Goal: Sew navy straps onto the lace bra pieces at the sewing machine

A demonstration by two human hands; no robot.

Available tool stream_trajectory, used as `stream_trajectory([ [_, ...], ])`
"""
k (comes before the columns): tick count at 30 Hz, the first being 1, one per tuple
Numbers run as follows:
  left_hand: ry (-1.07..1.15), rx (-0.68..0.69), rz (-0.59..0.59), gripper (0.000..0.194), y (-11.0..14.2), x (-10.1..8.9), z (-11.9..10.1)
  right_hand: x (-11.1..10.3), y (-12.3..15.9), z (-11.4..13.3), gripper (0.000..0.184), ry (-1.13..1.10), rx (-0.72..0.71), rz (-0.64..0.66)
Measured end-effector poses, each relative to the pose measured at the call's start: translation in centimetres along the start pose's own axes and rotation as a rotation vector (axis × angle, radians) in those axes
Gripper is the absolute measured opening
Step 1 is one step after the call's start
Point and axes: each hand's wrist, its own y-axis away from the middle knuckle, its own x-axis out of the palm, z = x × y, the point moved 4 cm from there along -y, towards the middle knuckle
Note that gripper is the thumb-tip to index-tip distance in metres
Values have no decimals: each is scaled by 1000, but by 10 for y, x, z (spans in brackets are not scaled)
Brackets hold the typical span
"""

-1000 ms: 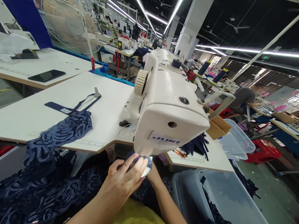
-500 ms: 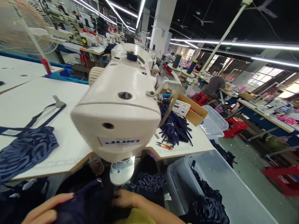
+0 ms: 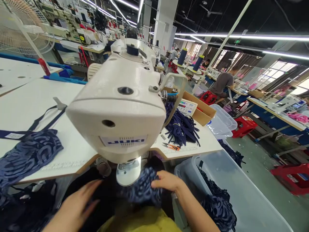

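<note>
Under the white sewing machine head (image 3: 120,112), my right hand (image 3: 166,181) grips a navy garment with a wavy pattern (image 3: 145,187), thumb and fingers closed on its right edge. The garment is bunched and slightly blurred, so its full shape does not show. To the left, my left hand (image 3: 78,203) is held above my dark-clothed lap, smeared by motion. Its fingers and thumb are spread, and nothing shows between them. A similar patterned garment with straps (image 3: 33,154) lies on the left of the white table (image 3: 72,138).
Right of the machine are a bundle of navy strips (image 3: 182,127), orange-handled thread snips (image 3: 172,147) and a cardboard box (image 3: 200,111). A clear plastic bin (image 3: 243,183) with more patterned garments stands at the right. Dark fabric (image 3: 29,203) hangs at lower left.
My right hand has risen to the right, lifting the patterned garment. The dark navy cloth under my left hand is no longer seen there; that hand has moved right and its fingers have spread.
</note>
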Motion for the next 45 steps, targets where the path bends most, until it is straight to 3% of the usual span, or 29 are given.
stream_trajectory([
  [2, 87, 122, 114, 44, -10, 5, -43, 5, 9, 16, 57, -73, -56, -131],
  [4, 102, 219, 115, 46, -27, 7, -86, 18, 13, 30, 63, -179, -104, -236],
  [5, 97, 306, 30, 42, -36, 5, -105, 25, 13, 37, 63, -223, -130, -282],
  [8, 54, 332, -95, 30, -52, 1, -130, 42, 15, 51, 61, -131, -229, -420],
  [12, 24, 297, -65, 30, -50, 1, -131, 47, 20, 59, 59, 355, -314, -460],
  [17, 20, 291, 64, 30, -38, 9, -131, 42, 10, 57, 44, 963, -270, -465],
  [21, 13, 206, 160, 23, -40, 16, -130, 40, 5, 65, 40, 959, -256, -598],
  [23, 30, 173, 211, 20, -42, 19, -130, 45, 7, 69, 45, 807, -311, -572],
  [26, 44, 130, 312, 30, -41, 26, -132, 54, 9, 67, 49, 674, -392, -510],
  [31, 15, 60, 468, 26, -31, 35, -136, 63, 4, 50, 41, 1080, -447, -657],
  [33, 23, 37, 486, 22, -30, 33, -135, 64, 4, 51, 36, 1284, -437, -659],
  [36, 70, 2, 441, 37, -33, 21, -126, 67, 12, 66, 29, 1452, -462, -504],
  [39, 330, 25, 337, 58, -38, -3, -118, 82, 31, 90, 23, 1429, -561, -166],
  [41, 576, 47, 341, 48, -40, -19, -114, 93, 45, 106, 20, 1342, -580, -5],
  [43, 676, 4, 369, 29, -41, -31, -110, 98, 52, 122, 22, 1284, -579, -11],
  [45, 562, -57, 280, 29, -46, -44, -104, 96, 51, 136, 26, 1282, -596, -157],
])
